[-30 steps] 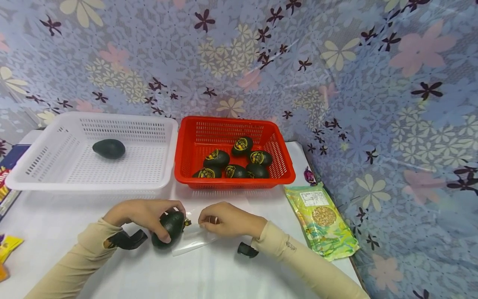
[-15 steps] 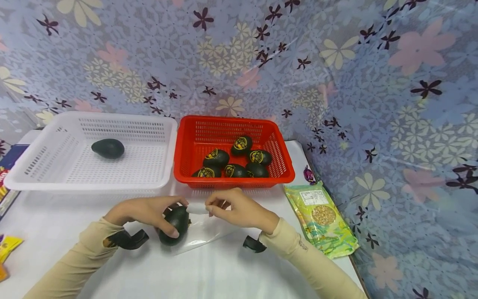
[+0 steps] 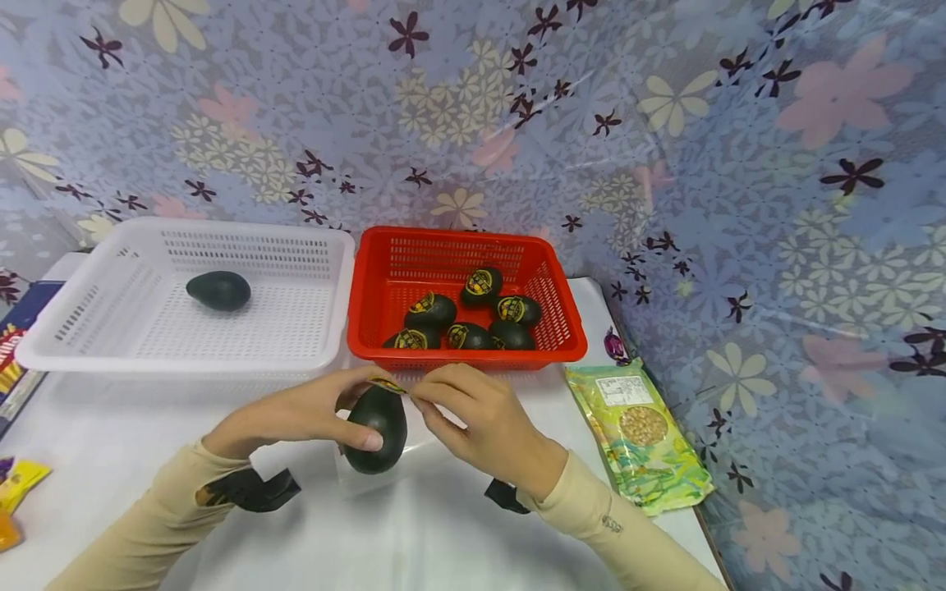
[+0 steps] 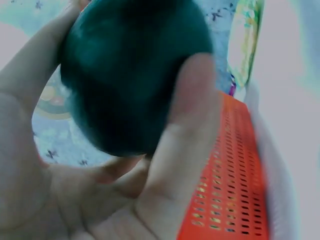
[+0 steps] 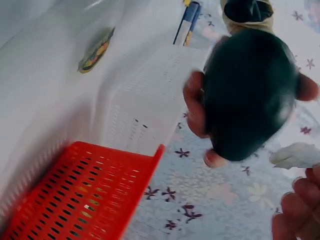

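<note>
My left hand [image 3: 318, 414] grips a dark green avocado [image 3: 380, 435], its thumb across the front; in the left wrist view the fingers wrap the avocado [image 4: 130, 75]. At the avocado's upper end is a black and yellow label [image 3: 388, 385]. My right hand [image 3: 488, 419] pinches this label's right end between fingertips. The right wrist view shows a pale label [image 5: 295, 156] from behind, held by the right fingertips [image 5: 300, 200] close to the avocado [image 5: 250, 95]. A clear plastic sheet [image 3: 424, 451] lies on the table under the hands.
At the back stands a red basket [image 3: 473, 356] with several labelled avocados. To its left, a white basket [image 3: 185, 364] holds one avocado [image 3: 219, 290] with no label in sight. A green packet [image 3: 639, 439] and purple-wrapped candy [image 3: 615, 345] lie right; yellow packaging [image 3: 22, 484] lies left.
The left hand has raised and turned the avocado upright, moving it right, so the label shows at its top. My right hand has come in to pinch that label.
</note>
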`<state>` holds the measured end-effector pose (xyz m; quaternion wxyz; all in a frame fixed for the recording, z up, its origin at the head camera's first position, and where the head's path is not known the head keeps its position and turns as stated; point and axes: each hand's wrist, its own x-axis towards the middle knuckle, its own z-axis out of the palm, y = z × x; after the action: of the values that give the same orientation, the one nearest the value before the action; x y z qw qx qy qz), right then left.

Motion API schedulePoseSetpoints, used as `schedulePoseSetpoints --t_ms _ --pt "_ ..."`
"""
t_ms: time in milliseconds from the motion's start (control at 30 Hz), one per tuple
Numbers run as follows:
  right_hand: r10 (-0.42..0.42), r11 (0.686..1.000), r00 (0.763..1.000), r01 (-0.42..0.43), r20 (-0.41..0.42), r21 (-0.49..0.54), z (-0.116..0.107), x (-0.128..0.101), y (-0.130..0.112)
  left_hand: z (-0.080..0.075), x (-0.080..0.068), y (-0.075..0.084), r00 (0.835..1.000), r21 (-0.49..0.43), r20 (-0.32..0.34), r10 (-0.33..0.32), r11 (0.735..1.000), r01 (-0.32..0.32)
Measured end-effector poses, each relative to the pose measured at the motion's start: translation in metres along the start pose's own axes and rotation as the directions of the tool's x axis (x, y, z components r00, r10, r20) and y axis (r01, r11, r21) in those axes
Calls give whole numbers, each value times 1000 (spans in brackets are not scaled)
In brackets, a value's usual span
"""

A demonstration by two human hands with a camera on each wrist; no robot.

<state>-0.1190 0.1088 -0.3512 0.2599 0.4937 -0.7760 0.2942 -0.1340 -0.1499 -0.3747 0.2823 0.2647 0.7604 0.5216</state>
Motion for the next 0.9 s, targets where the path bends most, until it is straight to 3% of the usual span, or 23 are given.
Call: schedulePoseSetpoints --t_ms 267,567,900 --pt "-165 966 986 162 -1 -202 -13 -1 -12 6 -6 14 984 -19 -148 95 995 -99" --pt "-208 931 977 215 57 -294 -15 -1 -16 11 -8 17 979 -77 -151 138 986 -151" --pt "-228 908 968 249 101 -336 -16 -1 -20 11 -9 19 975 -93 -173 139 983 -157"
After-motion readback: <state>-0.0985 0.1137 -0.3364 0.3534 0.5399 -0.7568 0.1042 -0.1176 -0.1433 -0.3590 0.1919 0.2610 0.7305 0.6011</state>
